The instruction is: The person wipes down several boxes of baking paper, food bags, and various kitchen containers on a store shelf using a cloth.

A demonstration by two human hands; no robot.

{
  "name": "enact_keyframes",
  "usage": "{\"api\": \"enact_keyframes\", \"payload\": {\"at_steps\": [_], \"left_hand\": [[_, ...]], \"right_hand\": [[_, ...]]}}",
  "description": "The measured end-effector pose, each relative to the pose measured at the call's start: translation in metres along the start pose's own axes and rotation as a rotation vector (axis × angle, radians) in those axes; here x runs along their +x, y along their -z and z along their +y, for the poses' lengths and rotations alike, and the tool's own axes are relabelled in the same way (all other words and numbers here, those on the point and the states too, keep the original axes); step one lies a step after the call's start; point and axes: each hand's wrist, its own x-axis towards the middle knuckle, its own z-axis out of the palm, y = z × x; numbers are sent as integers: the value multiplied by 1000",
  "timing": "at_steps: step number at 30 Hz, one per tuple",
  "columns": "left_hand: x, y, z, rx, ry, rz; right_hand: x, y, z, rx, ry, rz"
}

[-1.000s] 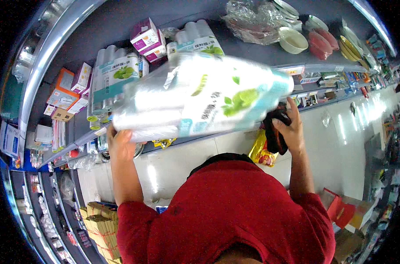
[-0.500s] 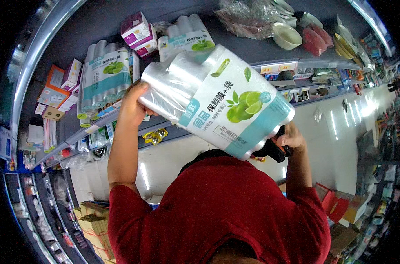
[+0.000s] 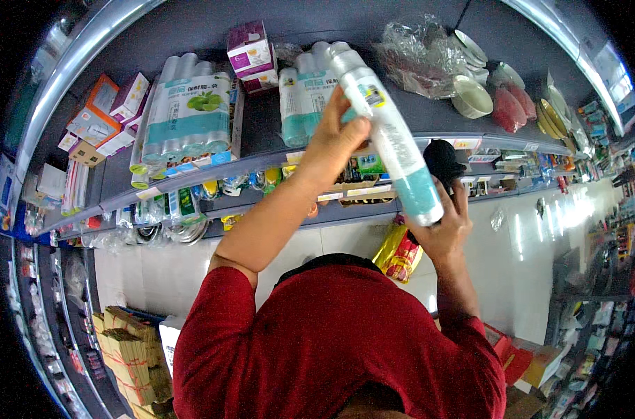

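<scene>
A plastic-wrapped pack of cling film rolls [image 3: 396, 140], white with a teal band, is tilted edge-on in front of me. My left hand [image 3: 333, 136] grips its upper end, thumb on the near side. At its lower end, my right hand [image 3: 444, 222] has fingers curled around a black handheld device [image 3: 443, 164]; its rounded head rises beside the pack. Much of that device is hidden behind the hand and the pack. Behind the upper end, a similar pack of rolls [image 3: 298, 105] stands on the shelf [image 3: 262, 164], partly covered by my left hand.
Further left on the shelf are another roll pack [image 3: 192, 122], purple-and-white boxes [image 3: 250, 52] and an orange box [image 3: 94, 122]. Bowls [image 3: 472, 96] and clear plastic wrapping [image 3: 415, 59] lie to the right. Below, a red-and-yellow packet [image 3: 401, 255] shows above the tiled floor. Bundled cardboard [image 3: 125, 356] is at lower left.
The pack has turned from its printed face to its narrow side and moved toward the shelf. My left hand has shifted right; the black device now points upward in my right hand.
</scene>
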Motion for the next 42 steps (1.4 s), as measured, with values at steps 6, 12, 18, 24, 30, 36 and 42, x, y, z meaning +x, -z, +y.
{"api": "enact_keyframes", "payload": {"at_steps": [6, 12, 18, 24, 30, 36, 42], "left_hand": [[-7, -18, 2, -218, 122, 185], [18, 31, -1, -363, 318, 306], [43, 57, -1, -233, 326, 400], [58, 107, 17, 370, 256, 537], [23, 90, 11, 1428, -440, 331], [18, 63, 19, 1755, -382, -225], [29, 66, 16, 1793, -365, -282]], "right_hand": [[18, -8, -18, -163, 208, -28], [30, -7, -36, -13, 116, -93], [1, -12, -31, 167, -102, -126], [-43, -20, -4, 276, -231, -268], [-75, -22, 3, 285, -361, -399], [-69, -23, 4, 271, -338, -422], [-74, -26, 4, 283, -346, -419]]}}
